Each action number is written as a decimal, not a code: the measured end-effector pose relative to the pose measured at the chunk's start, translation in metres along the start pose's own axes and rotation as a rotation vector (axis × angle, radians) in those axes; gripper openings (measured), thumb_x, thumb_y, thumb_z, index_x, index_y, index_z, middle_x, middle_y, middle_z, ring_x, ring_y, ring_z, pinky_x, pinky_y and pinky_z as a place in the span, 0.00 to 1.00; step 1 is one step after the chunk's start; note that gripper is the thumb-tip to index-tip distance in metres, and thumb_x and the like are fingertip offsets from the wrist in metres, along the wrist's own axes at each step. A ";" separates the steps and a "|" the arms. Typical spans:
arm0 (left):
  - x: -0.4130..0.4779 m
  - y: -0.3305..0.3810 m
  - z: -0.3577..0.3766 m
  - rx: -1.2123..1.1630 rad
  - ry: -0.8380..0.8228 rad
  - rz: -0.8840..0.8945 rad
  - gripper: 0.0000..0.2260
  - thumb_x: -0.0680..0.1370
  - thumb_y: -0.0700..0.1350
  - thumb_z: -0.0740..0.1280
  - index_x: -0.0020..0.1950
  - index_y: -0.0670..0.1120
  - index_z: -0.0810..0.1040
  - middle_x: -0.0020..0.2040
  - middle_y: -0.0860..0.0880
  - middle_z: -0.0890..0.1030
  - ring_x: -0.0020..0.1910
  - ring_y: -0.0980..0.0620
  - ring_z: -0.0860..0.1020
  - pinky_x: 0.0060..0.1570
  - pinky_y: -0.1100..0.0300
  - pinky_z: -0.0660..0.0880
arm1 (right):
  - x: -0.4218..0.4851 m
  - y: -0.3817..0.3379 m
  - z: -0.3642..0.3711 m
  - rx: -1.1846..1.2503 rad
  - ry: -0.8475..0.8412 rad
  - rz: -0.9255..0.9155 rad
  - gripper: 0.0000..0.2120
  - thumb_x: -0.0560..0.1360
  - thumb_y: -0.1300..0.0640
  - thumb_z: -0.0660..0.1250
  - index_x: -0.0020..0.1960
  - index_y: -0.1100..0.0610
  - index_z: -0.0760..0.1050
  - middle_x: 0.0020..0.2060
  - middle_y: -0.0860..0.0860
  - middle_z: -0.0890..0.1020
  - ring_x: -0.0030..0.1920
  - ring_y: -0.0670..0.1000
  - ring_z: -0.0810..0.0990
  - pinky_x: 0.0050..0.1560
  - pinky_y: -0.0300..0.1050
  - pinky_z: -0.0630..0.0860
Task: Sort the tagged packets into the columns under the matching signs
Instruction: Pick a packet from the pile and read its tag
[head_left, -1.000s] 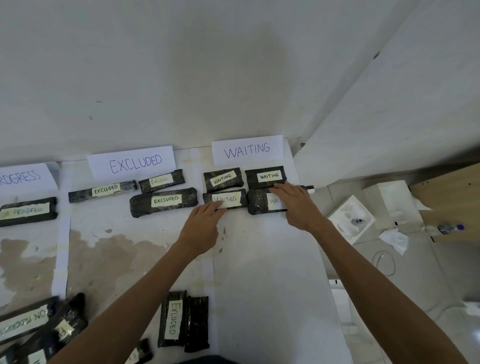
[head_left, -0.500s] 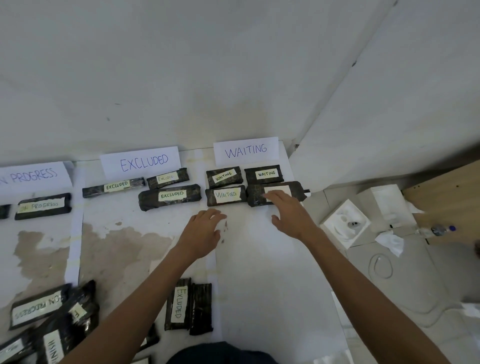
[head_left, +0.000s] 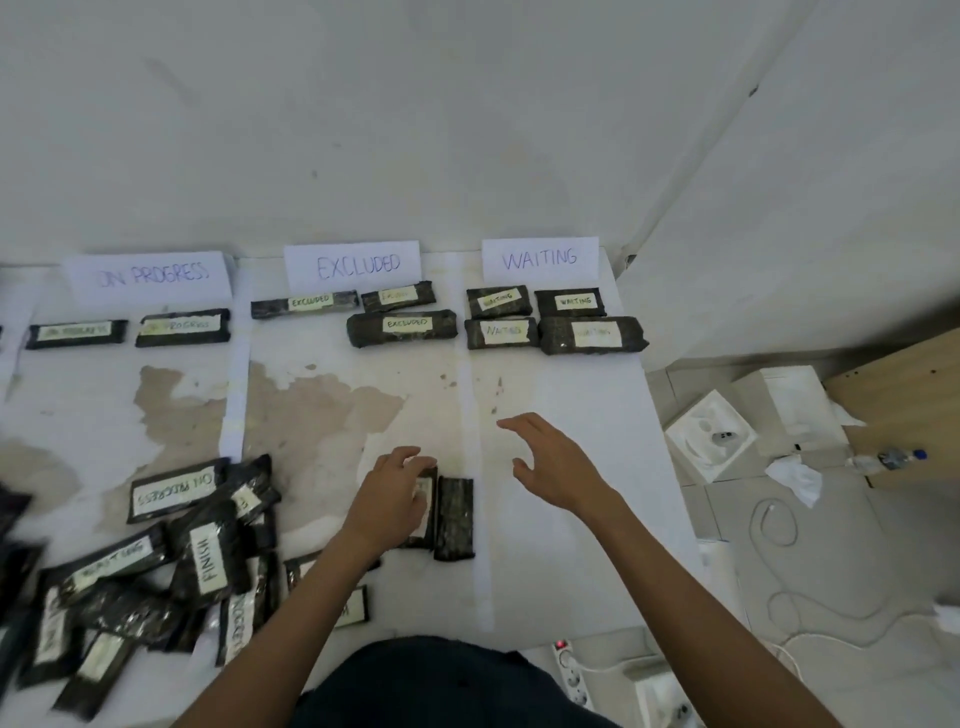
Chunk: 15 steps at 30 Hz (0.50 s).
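Observation:
Three paper signs stand at the wall: ON PROGRESS (head_left: 148, 275), EXCLUDED (head_left: 358, 264) and WAITING (head_left: 540, 258). Black tagged packets lie in rows under them: two under ON PROGRESS (head_left: 182, 327), three under EXCLUDED (head_left: 402, 327), several under WAITING (head_left: 592, 335). My left hand (head_left: 389, 499) rests with curved fingers on a packet (head_left: 425, 499) that lies flat and is mostly hidden beneath it. A second dark packet (head_left: 454, 517) lies right beside it. My right hand (head_left: 550, 462) hovers open above the white sheet, holding nothing.
A loose pile of tagged packets (head_left: 197, 556) fills the lower left. Off the sheet's right edge the floor holds white boxes (head_left: 709, 434), crumpled tissue (head_left: 795, 475), a small bottle (head_left: 888, 460), a cable (head_left: 779, 525), a power strip (head_left: 571, 670) and a wooden board (head_left: 904, 395).
Both hands left the WAITING packets and drew back toward me. The left hand came down onto the packet near the front; the right hand now hovers open.

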<state>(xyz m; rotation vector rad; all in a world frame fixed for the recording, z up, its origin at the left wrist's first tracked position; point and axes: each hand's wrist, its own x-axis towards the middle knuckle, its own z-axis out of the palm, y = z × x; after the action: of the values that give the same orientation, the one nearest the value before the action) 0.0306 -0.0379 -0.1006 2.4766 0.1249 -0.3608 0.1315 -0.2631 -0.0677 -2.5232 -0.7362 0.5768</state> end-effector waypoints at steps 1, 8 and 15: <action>-0.006 -0.004 0.002 0.004 -0.018 -0.017 0.21 0.75 0.39 0.64 0.68 0.47 0.70 0.71 0.45 0.66 0.67 0.44 0.66 0.63 0.53 0.68 | -0.003 -0.004 0.007 0.002 -0.017 0.009 0.24 0.75 0.59 0.63 0.71 0.50 0.65 0.67 0.47 0.69 0.56 0.53 0.77 0.55 0.48 0.75; -0.033 -0.017 0.019 0.024 -0.091 -0.075 0.31 0.73 0.39 0.65 0.74 0.47 0.59 0.76 0.45 0.56 0.68 0.41 0.64 0.63 0.49 0.69 | -0.016 -0.032 0.062 -0.013 -0.180 0.061 0.34 0.71 0.51 0.70 0.73 0.52 0.61 0.68 0.51 0.67 0.64 0.54 0.70 0.61 0.47 0.71; -0.043 -0.017 0.026 0.151 -0.088 -0.082 0.28 0.74 0.41 0.63 0.73 0.46 0.60 0.76 0.45 0.53 0.67 0.41 0.64 0.61 0.49 0.68 | -0.010 -0.059 0.094 -0.170 -0.205 0.095 0.45 0.64 0.50 0.76 0.74 0.54 0.56 0.64 0.55 0.67 0.59 0.57 0.68 0.59 0.51 0.70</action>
<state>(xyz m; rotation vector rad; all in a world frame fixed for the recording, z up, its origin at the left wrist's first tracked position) -0.0194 -0.0406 -0.1181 2.6050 0.1690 -0.5311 0.0529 -0.1964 -0.1111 -2.6940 -0.7693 0.8485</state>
